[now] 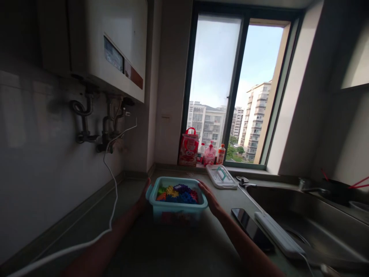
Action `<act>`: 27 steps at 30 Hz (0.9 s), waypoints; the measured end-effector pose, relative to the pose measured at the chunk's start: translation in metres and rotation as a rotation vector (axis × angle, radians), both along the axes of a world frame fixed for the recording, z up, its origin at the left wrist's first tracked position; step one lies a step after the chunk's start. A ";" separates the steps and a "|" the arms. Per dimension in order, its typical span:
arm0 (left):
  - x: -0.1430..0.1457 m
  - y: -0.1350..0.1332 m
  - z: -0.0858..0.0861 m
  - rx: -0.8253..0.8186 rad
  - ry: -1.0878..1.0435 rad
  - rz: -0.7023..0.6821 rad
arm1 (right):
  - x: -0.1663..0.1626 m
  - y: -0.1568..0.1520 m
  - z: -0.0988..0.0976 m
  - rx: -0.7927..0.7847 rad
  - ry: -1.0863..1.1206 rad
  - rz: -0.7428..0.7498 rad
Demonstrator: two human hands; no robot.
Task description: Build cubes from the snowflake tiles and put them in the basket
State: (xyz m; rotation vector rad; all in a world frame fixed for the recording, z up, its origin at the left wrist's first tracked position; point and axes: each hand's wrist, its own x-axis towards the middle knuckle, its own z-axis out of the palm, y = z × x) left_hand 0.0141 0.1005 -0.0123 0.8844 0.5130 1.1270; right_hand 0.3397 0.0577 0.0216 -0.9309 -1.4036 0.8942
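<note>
A light-blue plastic storage box [178, 181] stands on the dark countertop with its top off. Inside lie several colourful toy pieces [175, 193], gear-like in outline, in green, yellow, orange, red, blue and purple. My left hand [146, 194] grips the box at its left end; most of its fingers are hidden behind the rim. At the right end my right hand [210, 197] is wrapped against the side, its fingertips near the far corner. A whitish lid [221, 177] with a teal handle lies on the counter behind and to the right.
A black phone [250, 227] and a white power strip [278, 232] lie right of the box, beside the steel sink [331, 231]. A white cable [115, 192] hangs down on the left, under the wall heater [118, 46]. A red bag [188, 150] and several bottles stand by the window.
</note>
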 end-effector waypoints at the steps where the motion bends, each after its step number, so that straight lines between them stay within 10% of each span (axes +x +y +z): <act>1: 0.001 -0.002 0.001 0.005 0.009 0.015 | -0.001 0.002 -0.010 -0.056 0.061 0.043; 8: 0.005 0.004 0.004 -0.029 0.085 0.231 | -0.007 -0.007 -0.016 -0.203 0.304 -0.081; 15: -0.009 0.016 0.011 0.095 0.278 0.800 | -0.045 -0.037 -0.034 -0.119 0.435 -0.358; 22: -0.004 -0.001 0.029 0.259 0.464 0.407 | -0.045 -0.032 -0.041 -0.227 0.156 -0.066; 27: -0.015 0.001 0.029 0.237 0.492 0.561 | -0.046 -0.027 -0.044 -0.184 0.082 0.165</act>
